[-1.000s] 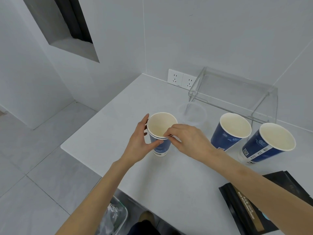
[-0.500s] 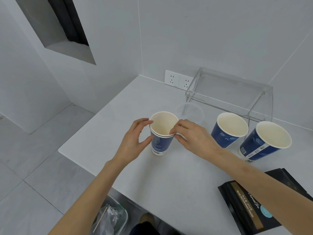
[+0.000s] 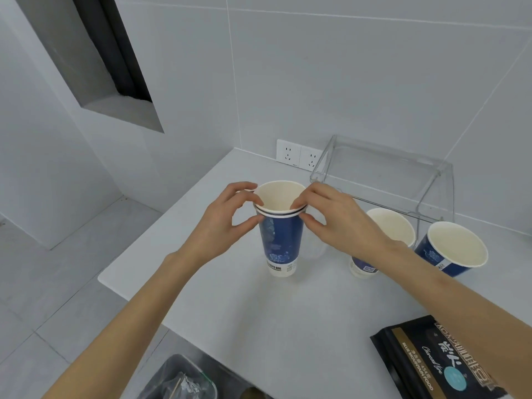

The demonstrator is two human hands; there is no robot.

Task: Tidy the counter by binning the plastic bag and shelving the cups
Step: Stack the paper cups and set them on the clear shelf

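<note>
Nested cups [image 3: 280,234] higher (fingers [image 3: 302,201] at rim)

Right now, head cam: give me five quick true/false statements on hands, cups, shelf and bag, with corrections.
1. Both hands pinch the rim of the nested blue paper cups. True: left hand and right hand grip opposite sides.
2. Those cups already stand on the clear acrylic shelf. False: they are in front of it, over the counter.
3. Two more blue cups, one and another, stand at the right. True.
4. The black coffee bag lies inside the bin. False: it lies on the counter's near right corner.
5. The held cups are full of liquid. False: the inside looks empty.
</note>
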